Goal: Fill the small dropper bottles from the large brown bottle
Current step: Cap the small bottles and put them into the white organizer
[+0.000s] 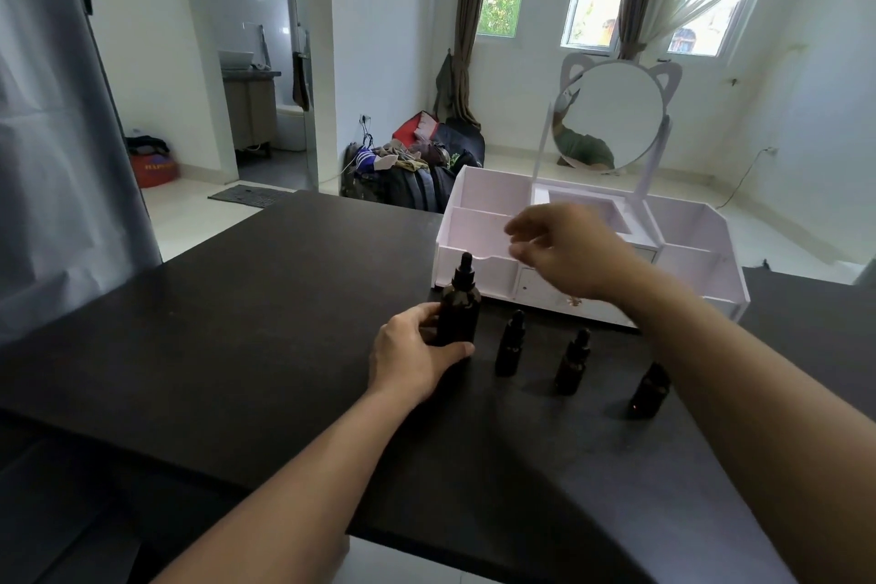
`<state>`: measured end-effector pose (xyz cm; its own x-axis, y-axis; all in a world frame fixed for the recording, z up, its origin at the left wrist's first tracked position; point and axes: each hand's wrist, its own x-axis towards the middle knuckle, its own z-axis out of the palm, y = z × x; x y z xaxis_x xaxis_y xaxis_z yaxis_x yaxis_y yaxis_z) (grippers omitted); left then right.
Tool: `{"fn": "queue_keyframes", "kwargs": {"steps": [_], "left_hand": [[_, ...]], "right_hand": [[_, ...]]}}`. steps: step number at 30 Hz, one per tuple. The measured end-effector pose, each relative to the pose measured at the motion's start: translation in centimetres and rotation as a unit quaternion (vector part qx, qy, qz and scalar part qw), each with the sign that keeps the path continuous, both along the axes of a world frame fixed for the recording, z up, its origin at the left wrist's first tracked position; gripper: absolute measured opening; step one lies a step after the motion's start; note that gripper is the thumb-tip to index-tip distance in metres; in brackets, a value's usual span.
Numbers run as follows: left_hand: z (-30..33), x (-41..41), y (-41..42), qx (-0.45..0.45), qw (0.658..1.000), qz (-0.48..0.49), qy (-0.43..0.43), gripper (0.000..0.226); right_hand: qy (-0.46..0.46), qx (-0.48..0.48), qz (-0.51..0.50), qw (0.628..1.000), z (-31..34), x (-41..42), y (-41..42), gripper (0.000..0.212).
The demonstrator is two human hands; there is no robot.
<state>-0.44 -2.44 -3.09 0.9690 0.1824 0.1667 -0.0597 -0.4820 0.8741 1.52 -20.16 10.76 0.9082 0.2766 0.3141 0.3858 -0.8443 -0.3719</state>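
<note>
**Left hand on large bottle, right hand raised**

Head view: large brown bottle [459, 306] upright on the dark desk [237, 322], just in front of the white organizer [479, 247]. Left hand [417, 353] wraps its base, thumb in front. Three small dropper bottles [511, 344] [573, 363] [649, 391] stand in a row to the right of the large bottle, caps on. Right hand [564, 247] hovers above the organizer, fingers loosely apart, blurred, holding nothing. Cat-ear mirror [611, 114] stands on the organizer.

Capped large brown bottle [458, 309] stands upright left of three small dropper bottles [573, 363].
</note>
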Motion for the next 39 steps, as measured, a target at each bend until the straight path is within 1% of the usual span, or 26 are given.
{"fn": "queue_keyframes", "kwargs": {"steps": [5, 8, 13, 17, 20, 24, 27, 29, 32, 34, 36, 37, 39], "left_hand": [[0.4, 0.9, -0.4, 0.019, 1.000, -0.012, -0.002, 0.063], [0.6, 1.6, -0.7, 0.030, 0.999, -0.016, 0.001, 0.064], [0.7, 3.2, -1.5, 0.031, 0.999, -0.011, 0.002, 0.053], [0.8, 4.6, -2.6, 0.040, 0.999, -0.014, 0.006, 0.053], [0.7, 5.5, -3.4, 0.059, 0.998, -0.009, 0.007, 0.056], [0.9, 6.5, -4.5, 0.094, 0.995, 0.005, 0.027, 0.051], [1.0, 6.9, -4.9, 0.120, 0.991, 0.020, 0.046, 0.045], [1.0, 7.1, -5.0, 0.138, 0.989, 0.023, 0.049, 0.046], [0.9, 7.3, -5.1, 0.156, 0.987, 0.021, 0.044, 0.054], [0.6, 7.3, -5.2, 0.168, 0.985, 0.013, 0.036, 0.056], [0.3, 7.2, -5.0, 0.186, 0.982, 0.005, 0.020, 0.057], [0.1, 7.2, -4.9, 0.201, 0.979, 0.003, 0.012, 0.059], [0.1, 7.1, -4.9, 0.264, 0.965, 0.004, 0.006, 0.059]], "right_hand": [[0.028, 0.049, -0.082, 0.995, -1.9, -0.7, -6.6, 0.022], [0.058, 0.092, -0.118, 0.987, -3.9, -1.2, -9.9, 0.022], [0.103, 0.194, -0.154, 0.963, -7.0, -1.9, -13.6, 0.027], [0.125, 0.200, -0.171, 0.957, -9.3, -2.5, -15.2, 0.028], [0.120, 0.205, -0.177, 0.955, -11.0, -2.5, -16.0, 0.033], [0.076, 0.227, -0.182, 0.954, -12.5, -2.7, -16.3, 0.035], [0.063, 0.244, -0.168, 0.953, -12.7, -2.8, -16.1, 0.036], [0.074, 0.255, -0.146, 0.953, -12.5, -3.0, -16.1, 0.034], [0.116, 0.277, -0.114, 0.947, -11.9, -3.6, -16.1, 0.042], [0.151, 0.305, -0.090, 0.936, -11.1, -4.3, -16.1, 0.043], [0.187, 0.319, -0.058, 0.927, -10.4, -5.0, -16.5, 0.052], [0.202, 0.317, -0.039, 0.926, -10.2, -5.3, -16.7, 0.057], [0.215, 0.294, -0.009, 0.931, -9.8, -5.7, -16.7, 0.052]]}}
